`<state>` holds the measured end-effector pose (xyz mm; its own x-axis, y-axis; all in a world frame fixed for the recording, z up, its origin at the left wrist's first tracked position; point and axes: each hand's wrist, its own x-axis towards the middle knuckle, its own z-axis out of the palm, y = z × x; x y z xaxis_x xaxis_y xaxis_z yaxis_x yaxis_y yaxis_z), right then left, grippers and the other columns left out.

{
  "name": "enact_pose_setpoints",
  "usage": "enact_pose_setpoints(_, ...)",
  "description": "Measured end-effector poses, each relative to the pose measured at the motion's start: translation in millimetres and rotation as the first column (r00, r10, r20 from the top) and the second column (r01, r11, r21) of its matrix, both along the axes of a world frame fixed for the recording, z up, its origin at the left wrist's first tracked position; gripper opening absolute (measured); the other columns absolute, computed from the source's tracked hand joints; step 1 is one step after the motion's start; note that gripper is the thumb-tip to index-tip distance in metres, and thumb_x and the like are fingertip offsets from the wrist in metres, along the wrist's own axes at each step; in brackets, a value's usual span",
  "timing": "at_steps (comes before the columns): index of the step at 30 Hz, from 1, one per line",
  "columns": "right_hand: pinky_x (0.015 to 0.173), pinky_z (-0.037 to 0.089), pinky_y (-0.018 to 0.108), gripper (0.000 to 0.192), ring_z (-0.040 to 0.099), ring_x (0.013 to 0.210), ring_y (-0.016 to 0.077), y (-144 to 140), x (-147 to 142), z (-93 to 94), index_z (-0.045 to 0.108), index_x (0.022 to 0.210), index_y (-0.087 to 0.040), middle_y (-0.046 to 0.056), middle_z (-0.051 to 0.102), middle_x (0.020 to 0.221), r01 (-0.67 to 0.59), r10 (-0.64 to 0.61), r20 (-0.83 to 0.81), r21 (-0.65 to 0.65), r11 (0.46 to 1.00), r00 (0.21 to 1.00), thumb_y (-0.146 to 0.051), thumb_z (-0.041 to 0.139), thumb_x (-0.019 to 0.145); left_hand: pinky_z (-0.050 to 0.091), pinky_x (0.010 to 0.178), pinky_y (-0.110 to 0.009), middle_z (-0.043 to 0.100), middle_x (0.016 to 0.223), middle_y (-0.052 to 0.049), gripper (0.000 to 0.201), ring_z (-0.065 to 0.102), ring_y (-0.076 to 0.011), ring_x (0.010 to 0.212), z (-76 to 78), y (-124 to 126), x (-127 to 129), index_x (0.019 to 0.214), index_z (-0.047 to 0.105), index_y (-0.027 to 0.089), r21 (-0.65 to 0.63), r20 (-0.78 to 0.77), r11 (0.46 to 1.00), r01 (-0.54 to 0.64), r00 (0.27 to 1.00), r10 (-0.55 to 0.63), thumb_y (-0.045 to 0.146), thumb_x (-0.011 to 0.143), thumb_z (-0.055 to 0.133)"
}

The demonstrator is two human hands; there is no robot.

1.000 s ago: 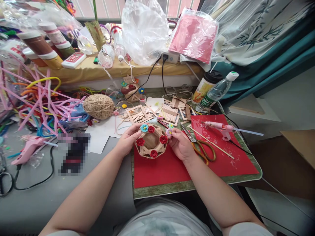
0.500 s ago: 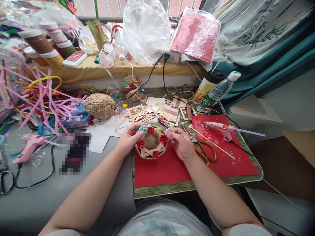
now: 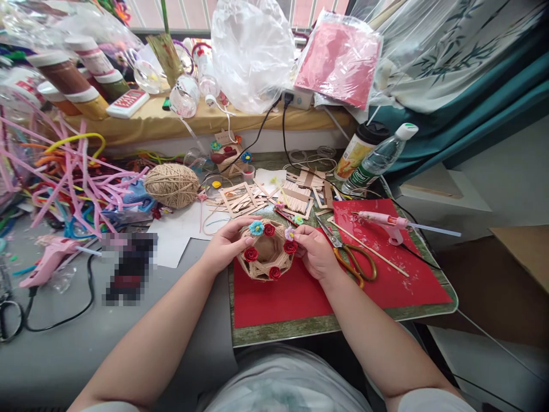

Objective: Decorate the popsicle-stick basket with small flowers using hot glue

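Observation:
My left hand (image 3: 226, 245) grips the left side of a twine-wrapped, many-sided basket (image 3: 257, 272), tilted so its opening faces me. Several red paper roses (image 3: 275, 273) and a blue flower (image 3: 256, 228) with a yellow centre sit around its rim. Between the thumb and fingers of my right hand (image 3: 316, 249) is a small lilac flower (image 3: 289, 233), at the rim's upper right near two roses; whether it touches the rim I cannot tell. Beneath the basket lies a red sheet (image 3: 283, 306). Scissors with golden handles (image 3: 358, 264) rest right of my right hand.
A pink glue gun (image 3: 384, 220) and a thin wooden stick (image 3: 373, 249) lie on the red sheet. Behind are craft sticks (image 3: 295, 197), a twine ball (image 3: 171, 186), a water bottle (image 3: 380, 157) and a cup (image 3: 358, 151). Pink pipe cleaners (image 3: 86, 177) crowd the left, above another glue gun (image 3: 51, 260).
The basket has shifted slightly right in my left hand. My right hand has brought the lilac flower down and left to the basket's upper right rim.

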<state>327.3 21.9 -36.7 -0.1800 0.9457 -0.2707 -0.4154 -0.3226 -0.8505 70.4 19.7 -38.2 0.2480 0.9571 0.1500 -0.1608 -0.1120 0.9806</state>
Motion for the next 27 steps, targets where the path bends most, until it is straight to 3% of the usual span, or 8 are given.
enact_pose_setpoints(5, 0.050, 0.024, 0.027, 0.031, 0.035, 0.050, 0.0101, -0.6, -0.1, -1.0, 0.060, 0.068, -0.023, -0.007, 0.050, 0.056, 0.051, -0.054, 0.054, 0.058, 0.997, 0.997, -0.037, 0.087, 0.072, 0.042, 0.121, -0.051, 0.069, 0.144, -0.010, 0.041, 0.056, -0.0346, 0.143, 0.8, 0.4, 0.7, 0.122, 0.077, 0.027, -0.018, -0.005, 1.000, -0.012, 1.000, 0.012, 0.039, 0.084, 0.085)
enact_pose_setpoints(12, 0.050, 0.022, 0.027, 0.028, 0.035, 0.051, 0.0103, -1.3, 0.3, 1.7, 0.058, 0.067, -0.023, -0.005, 0.055, 0.058, -0.045, 0.045, -0.005, 0.012, 0.999, 0.999, -0.033, 0.084, 0.073, 0.043, 0.121, -0.049, 0.069, 0.144, -0.010, 0.043, 0.057, -0.0344, 0.141, -1.8, 0.6, -1.1, 0.125, 0.076, 0.026, -0.036, -0.021, 0.999, -0.008, 1.000, 0.007, 0.039, 0.085, 0.085)
enact_pose_setpoints(14, 0.051, 0.022, 0.027, 0.028, 0.032, 0.051, 0.0103, -0.2, 0.1, 2.0, 0.058, 0.069, -0.023, -0.006, 0.051, 0.057, -0.018, 0.018, -0.029, 0.013, 1.000, 0.999, -0.033, 0.083, 0.075, 0.045, 0.119, -0.048, 0.069, 0.144, -0.010, 0.044, 0.059, -0.0338, 0.139, -3.0, 0.6, -0.1, 0.127, 0.075, 0.026, -0.067, -0.033, 0.998, -0.021, 0.999, 0.019, 0.040, 0.086, 0.083)
enact_pose_setpoints(20, 0.055, 0.028, 0.029, 0.023, 0.034, 0.052, 0.0112, 3.8, 0.6, 0.3, 0.058, 0.073, -0.024, -0.007, 0.043, 0.057, 0.138, -0.125, -0.104, 0.126, 0.982, 0.987, -0.027, 0.081, 0.078, 0.051, 0.110, -0.042, 0.074, 0.131, -0.006, 0.044, 0.068, -0.0268, 0.121, -6.1, 3.3, 4.3, 0.129, 0.071, 0.027, -0.160, -0.016, 0.966, -0.205, 0.979, 0.205, 0.044, 0.089, 0.079)
enact_pose_setpoints(27, 0.053, 0.029, 0.027, 0.022, 0.037, 0.052, 0.0105, 1.3, -2.3, -6.8, 0.063, 0.078, -0.023, -0.007, 0.047, 0.058, 0.043, -0.037, -0.066, 0.104, 0.994, 0.997, -0.033, 0.082, 0.082, 0.048, 0.112, -0.040, 0.073, 0.134, -0.006, 0.047, 0.066, -0.0275, 0.124, -8.2, 4.7, -0.7, 0.135, 0.069, 0.025, -0.074, -0.016, 0.963, -0.258, 0.966, 0.257, 0.041, 0.091, 0.076)
